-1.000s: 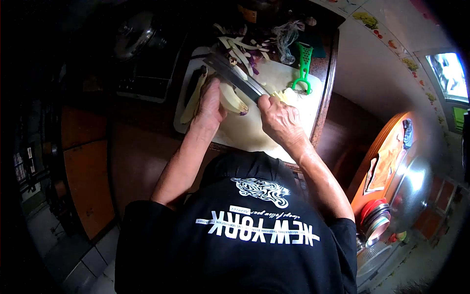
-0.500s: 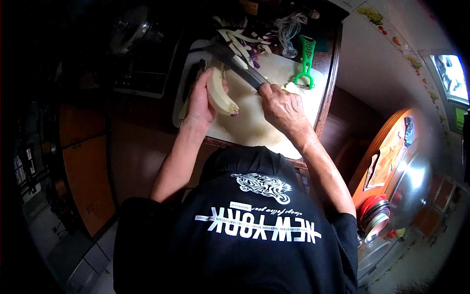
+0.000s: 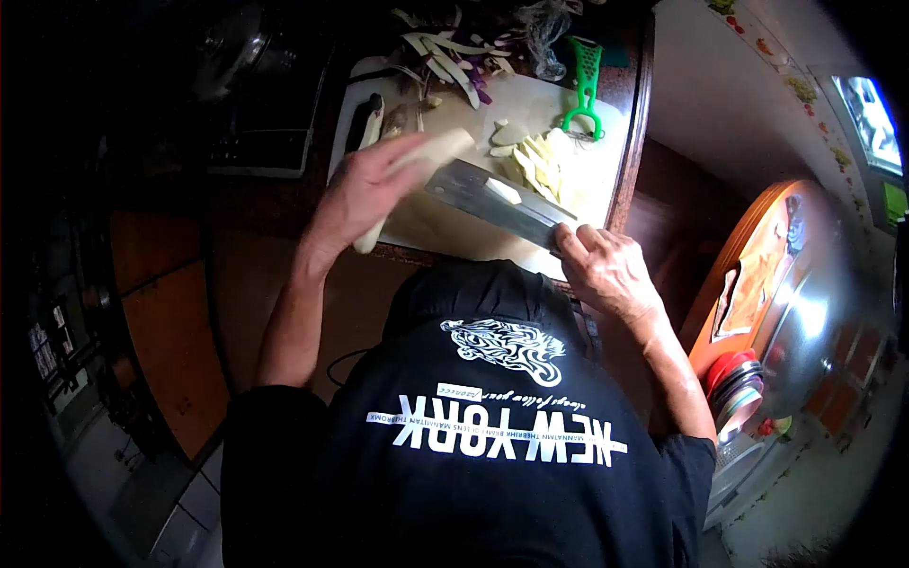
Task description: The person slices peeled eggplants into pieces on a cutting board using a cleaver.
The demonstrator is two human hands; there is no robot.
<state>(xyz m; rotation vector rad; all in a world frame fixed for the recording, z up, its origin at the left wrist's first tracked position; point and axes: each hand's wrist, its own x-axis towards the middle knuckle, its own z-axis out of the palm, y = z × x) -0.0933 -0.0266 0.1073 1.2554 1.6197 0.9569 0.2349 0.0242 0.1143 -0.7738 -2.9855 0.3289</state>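
My left hand, smeared by motion, is closed round a pale peeled eggplant above the left half of the white cutting board. In my right hand is the handle of a wide-bladed knife, its blade slanting across the board toward the eggplant. One pale slice lies on the blade. Just beyond the blade sits a heap of cut pale pieces. Another pale long piece shows partly under my left hand, at the board's left edge.
A green peeler lies at the board's far right corner. Pale and purple peelings are strewn along the far edge, beside a crumpled clear plastic bag. A dark stove stands to the left. Stacked bowls are at right.
The eggplant has swung from pointing toward me to pointing right. My right hand has moved nearer and rightward with the knife, uncovering the cut pieces; a slice now lies on the blade.
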